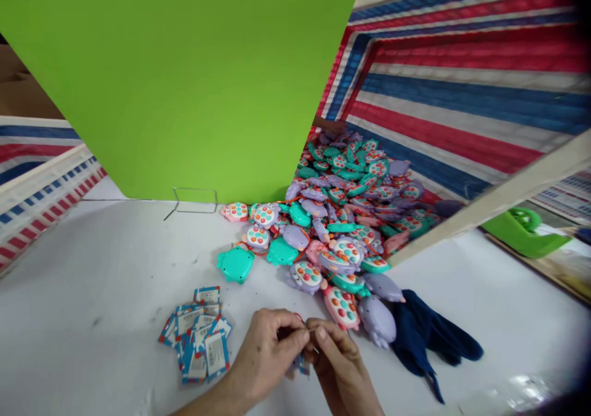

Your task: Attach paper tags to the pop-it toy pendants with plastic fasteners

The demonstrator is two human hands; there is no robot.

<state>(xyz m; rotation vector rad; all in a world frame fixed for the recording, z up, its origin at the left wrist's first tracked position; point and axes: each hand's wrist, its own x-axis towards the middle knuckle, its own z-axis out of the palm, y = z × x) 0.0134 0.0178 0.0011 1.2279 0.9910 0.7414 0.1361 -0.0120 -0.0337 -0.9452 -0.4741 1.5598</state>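
Observation:
My left hand (276,356) and my right hand (340,362) meet at the table's front, fingertips pinched together. What they pinch is too small and too hidden to make out. A bit of red cord shows above the fingers, and part of a blue-edged card (303,365) shows below, between the hands. To the left lies a loose pile of blue-and-white printed cards (216,353). Just beyond my right hand are a pink animal-shaped toy with coloured buttons (342,306) and a plain purple one (377,319). A teal toy (236,263) lies farther left.
A large heap of similar toys (341,176) spills from a striped-lined bin (457,102); another person's hand (330,125) reaches in behind. A green panel (194,84) stands at the back, a wire stand (194,212) before it. Dark blue cloth (427,330) and a green tape dispenser (524,234) lie right.

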